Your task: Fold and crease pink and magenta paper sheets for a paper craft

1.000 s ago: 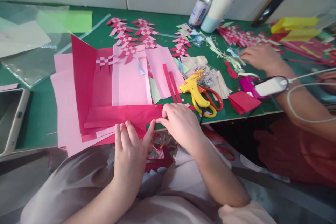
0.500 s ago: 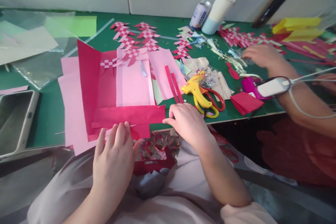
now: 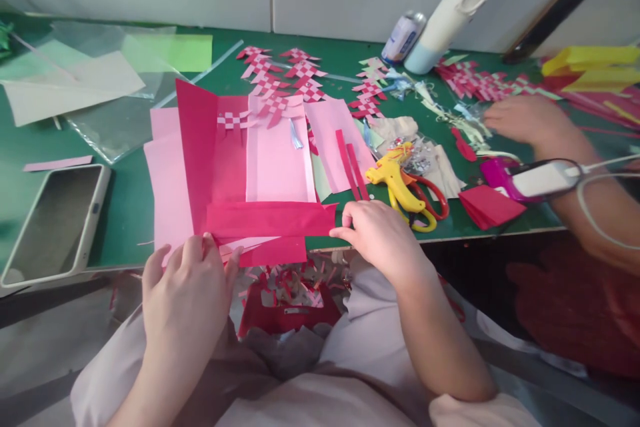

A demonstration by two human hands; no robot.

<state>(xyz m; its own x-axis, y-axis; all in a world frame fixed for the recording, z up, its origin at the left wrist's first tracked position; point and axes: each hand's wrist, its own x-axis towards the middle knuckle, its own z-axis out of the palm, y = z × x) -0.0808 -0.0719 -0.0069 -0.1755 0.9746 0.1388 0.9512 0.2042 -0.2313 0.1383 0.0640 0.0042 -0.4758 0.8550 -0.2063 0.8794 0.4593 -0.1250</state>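
A red paper strip (image 3: 273, 219), folded lengthwise, lies across the front of the paper stack at the table edge. My left hand (image 3: 187, 287) rests its bent fingertips on the strip's lower left corner, thumb and fingers apart. At the other end, my right hand (image 3: 383, 237) is closed, thumb against curled fingers, at the strip's right tip. Behind the strip stands a folded red sheet (image 3: 195, 153) with its left flap raised. A pink sheet (image 3: 277, 160) lies on it, and a woven checkered paper piece (image 3: 233, 121) sits near its top.
Yellow-handled snips (image 3: 397, 180) and red-handled scissors (image 3: 430, 190) lie right of the papers. A phone (image 3: 55, 223) is at left. A can (image 3: 403, 37) and bottle (image 3: 450, 13) stand behind. A co-worker's hand (image 3: 525, 120) reaches in from the right, beside cables and folded red paper (image 3: 490, 205).
My left hand has slid left along the strip's lower edge to its left corner. My right hand stays at the right tip. The whole view has shifted somewhat.
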